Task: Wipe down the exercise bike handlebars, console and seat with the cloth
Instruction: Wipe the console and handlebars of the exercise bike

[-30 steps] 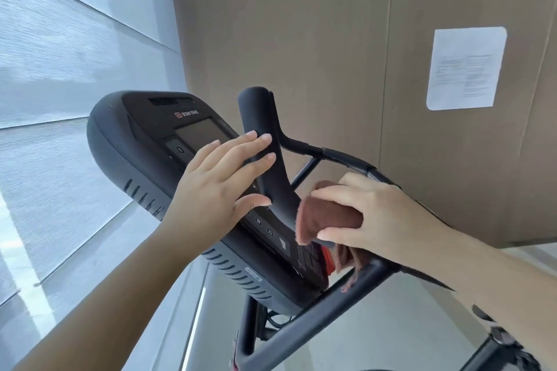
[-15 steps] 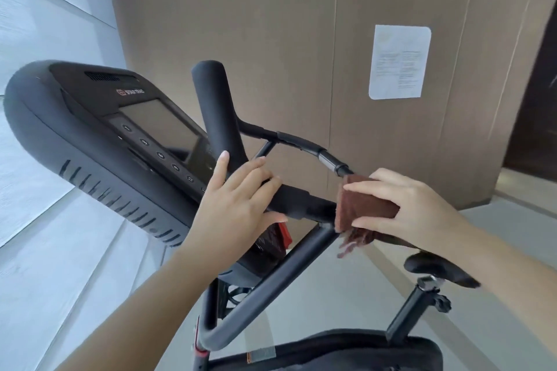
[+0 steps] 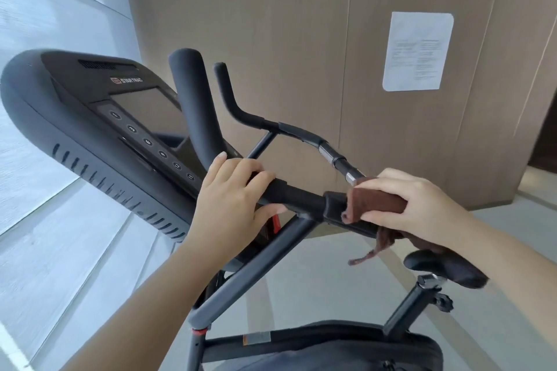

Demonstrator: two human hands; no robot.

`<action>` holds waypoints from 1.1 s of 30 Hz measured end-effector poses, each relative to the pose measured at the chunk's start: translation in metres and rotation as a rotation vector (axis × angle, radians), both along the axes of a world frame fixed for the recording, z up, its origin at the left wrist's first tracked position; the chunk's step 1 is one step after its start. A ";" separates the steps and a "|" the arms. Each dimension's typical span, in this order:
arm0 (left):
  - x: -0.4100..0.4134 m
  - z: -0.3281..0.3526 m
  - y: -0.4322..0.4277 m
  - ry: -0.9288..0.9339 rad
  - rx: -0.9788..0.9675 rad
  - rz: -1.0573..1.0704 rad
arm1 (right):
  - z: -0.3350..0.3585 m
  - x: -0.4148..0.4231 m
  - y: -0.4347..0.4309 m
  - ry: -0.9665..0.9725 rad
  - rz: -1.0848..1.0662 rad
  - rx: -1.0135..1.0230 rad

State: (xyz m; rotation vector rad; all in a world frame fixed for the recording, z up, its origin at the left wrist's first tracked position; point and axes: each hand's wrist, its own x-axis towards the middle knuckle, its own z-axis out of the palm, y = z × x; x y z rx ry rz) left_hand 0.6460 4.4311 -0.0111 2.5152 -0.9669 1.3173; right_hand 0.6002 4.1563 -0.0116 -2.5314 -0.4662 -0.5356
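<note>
Head view: we see the left hand (image 3: pixel 232 202) curled over the handlebar (image 3: pixel 297 196) beside the console (image 3: pixel 75 117). The right hand (image 3: pixel 422 205) grips the brown cloth (image 3: pixel 378 203) around that bar, above the seat (image 3: pixel 446 269). The 2 forearms reach forward.

Print on paper notice (image 3: pixel 417 51), far wall (image 3: pixel 271 39): too small to read. Part of seat (image 3: pixel 437 265) behind right forearm (image 3: pixel 497 250). Stretch of handlebar (image 3: pixel 295 194) hidden under cloth (image 3: pixel 376 205). Lower bike body (image 3: pixel 331 352) cut off, near edge.
</note>
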 end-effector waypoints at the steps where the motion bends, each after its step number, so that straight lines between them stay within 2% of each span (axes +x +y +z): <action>1: 0.000 -0.001 -0.002 0.000 -0.014 0.012 | -0.004 -0.004 -0.010 0.015 -0.007 0.043; 5: -0.003 0.000 -0.008 0.038 -0.052 0.035 | -0.002 0.007 -0.003 -0.039 0.007 0.115; 10: -0.010 0.003 -0.013 0.075 -0.033 0.084 | 0.016 0.029 0.053 -0.166 0.093 -0.050; 15: -0.015 0.005 -0.015 0.105 -0.028 0.095 | 0.011 0.022 0.007 0.020 0.185 -0.045; 18: -0.013 0.004 -0.013 0.102 -0.033 0.071 | 0.007 0.022 -0.001 -0.017 0.176 -0.017; 22: -0.008 0.004 -0.009 0.089 -0.040 0.053 | 0.024 0.041 0.052 -0.117 0.228 -0.034; 24: -0.006 0.004 -0.007 0.085 -0.043 0.033 | 0.033 0.048 0.069 -0.101 0.254 -0.073; 29: -0.002 0.000 -0.003 0.074 -0.077 0.005 | 0.019 0.035 0.008 0.025 0.247 -0.055; 33: 0.003 -0.003 -0.002 0.033 -0.097 -0.012 | 0.013 0.026 0.004 0.001 0.225 0.018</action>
